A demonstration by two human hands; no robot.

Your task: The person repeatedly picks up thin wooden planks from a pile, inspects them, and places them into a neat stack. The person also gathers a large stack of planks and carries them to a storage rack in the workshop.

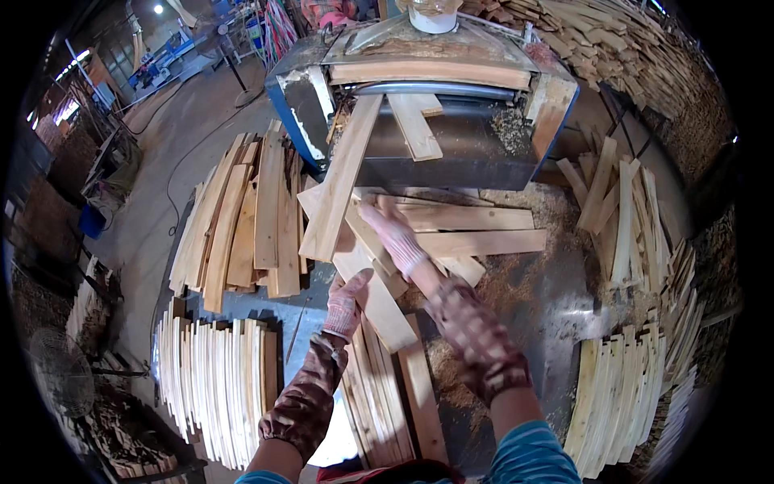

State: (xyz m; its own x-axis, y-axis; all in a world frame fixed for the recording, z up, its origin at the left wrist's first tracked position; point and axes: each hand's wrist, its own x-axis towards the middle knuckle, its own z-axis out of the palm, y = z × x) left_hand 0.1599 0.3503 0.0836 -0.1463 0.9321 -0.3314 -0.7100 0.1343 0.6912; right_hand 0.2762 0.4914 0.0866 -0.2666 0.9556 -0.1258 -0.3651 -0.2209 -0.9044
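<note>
My left hand (348,300), in a pale pink knit glove, grips the left edge of a planed wooden board (379,302) slanting down to the right. My right hand (391,231), gloved alike and slightly blurred, reaches over the loose boards (476,216) with its fingers stretched out. Whether its fingertips touch a board is hard to tell. Left of it, a long plank (347,177) slopes down from the outlet of a planer-like machine (451,145). A shorter plank (415,129) also sticks out of that outlet.
Rough boards (266,210) lie piled at left, behind a row of upright-edged strips (214,379). More strips (617,395) stand stacked at right. Boards (375,395) lie close before me. Sawdust (451,371) covers parts of the metal table (556,298). A fan (60,371) stands far left.
</note>
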